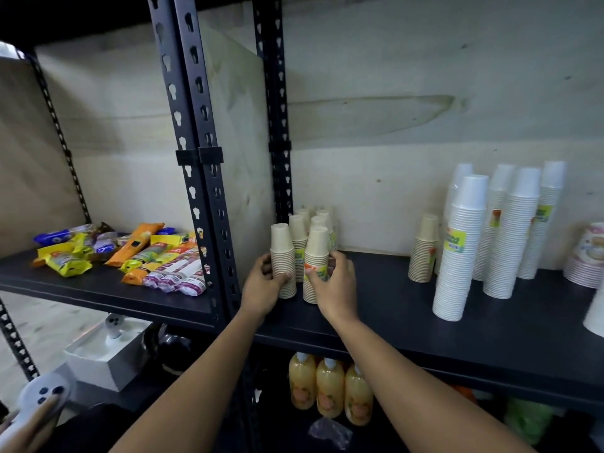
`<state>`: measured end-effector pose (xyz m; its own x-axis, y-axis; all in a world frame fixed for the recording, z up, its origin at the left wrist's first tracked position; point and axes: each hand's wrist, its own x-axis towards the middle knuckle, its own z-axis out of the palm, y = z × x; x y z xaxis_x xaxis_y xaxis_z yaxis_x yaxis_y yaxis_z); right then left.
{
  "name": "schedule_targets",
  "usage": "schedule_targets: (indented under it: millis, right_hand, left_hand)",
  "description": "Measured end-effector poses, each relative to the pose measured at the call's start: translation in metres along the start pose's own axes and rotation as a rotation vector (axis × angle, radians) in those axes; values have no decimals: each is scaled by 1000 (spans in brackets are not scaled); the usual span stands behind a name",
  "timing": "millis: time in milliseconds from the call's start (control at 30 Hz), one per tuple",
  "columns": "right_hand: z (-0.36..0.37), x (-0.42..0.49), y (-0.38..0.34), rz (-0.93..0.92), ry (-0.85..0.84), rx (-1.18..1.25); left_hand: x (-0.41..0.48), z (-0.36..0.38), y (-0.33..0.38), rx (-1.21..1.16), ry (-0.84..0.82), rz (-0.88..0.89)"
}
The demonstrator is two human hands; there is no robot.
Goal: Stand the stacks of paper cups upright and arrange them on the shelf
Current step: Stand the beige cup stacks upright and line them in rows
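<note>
- Cup stacks (298, 228) — tan paper, tightly nested, standing upright in a cluster on the shelf (425, 322), right at the fingertips of both hands.
- Left hand (264, 282) is curled round the lower part of the front-left stack (282, 256). Right hand (333, 279) is wrapped round the lower half of the front-right stack (316, 250), over its label.
- Handling, by my judgement: light and thin-walled, easily dented by a squeeze. A stack taken near its top may bend or pull apart, so a loose wrap low down is the safer hold.
- Just left of the left hand stands the black post (209, 223) — little room to shift that way.
- Well right of the right hand is a lone tan stack (425, 250), then the tall white stacks (461, 250). These look top-heavy and easy to knock.
- Far left of the left hand lie snack packets (147, 253). Bottles (330, 390) stand on the level below the hands.
</note>
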<state>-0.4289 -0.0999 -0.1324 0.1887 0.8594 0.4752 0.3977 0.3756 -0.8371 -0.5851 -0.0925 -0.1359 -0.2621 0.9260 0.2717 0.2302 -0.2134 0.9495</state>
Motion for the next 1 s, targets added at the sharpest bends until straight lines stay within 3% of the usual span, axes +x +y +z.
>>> schedule_targets:
  millis: [367, 500, 667, 1000]
  right_hand:
    - [16, 10, 20, -70, 56, -53]
    - [17, 11, 25, -42, 7, -38]
    - [13, 9, 30, -2, -73, -51]
    - [13, 9, 33, 5, -83, -12]
  left_hand:
    - [14, 8, -24, 85, -32, 36]
    - [14, 6, -26, 106, -102, 16]
    - [17, 0, -31, 66, -52, -33]
    - [13, 6, -28, 244, -53, 70]
